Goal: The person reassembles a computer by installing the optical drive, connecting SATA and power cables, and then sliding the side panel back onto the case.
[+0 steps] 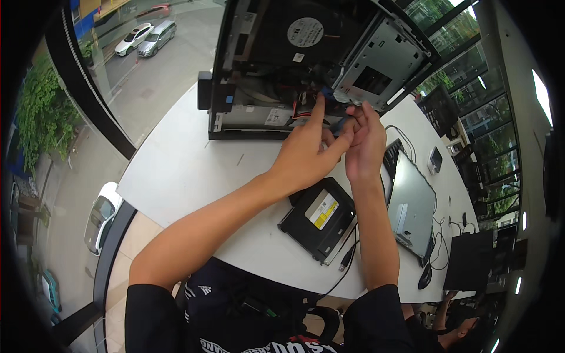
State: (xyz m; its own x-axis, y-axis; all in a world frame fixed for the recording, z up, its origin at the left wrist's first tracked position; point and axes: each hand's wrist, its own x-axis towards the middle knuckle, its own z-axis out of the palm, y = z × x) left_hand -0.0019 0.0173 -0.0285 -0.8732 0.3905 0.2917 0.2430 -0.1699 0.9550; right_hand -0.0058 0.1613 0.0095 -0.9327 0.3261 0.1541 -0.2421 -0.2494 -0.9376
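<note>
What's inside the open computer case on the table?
The case holds a round fan, a grey metal drive cage, and red cables by a blue connector. The left hand and right hand cover what lies beneath.

1. A white table [182, 170] carries everything.
2. An opened black computer case [282, 65] stands at its far edge.
3. A black optical drive [318, 219] lies near the front (yellow label up).
4. A grey side panel [412, 203] lies to the right, cables [438, 226] trailing beside it.
</note>
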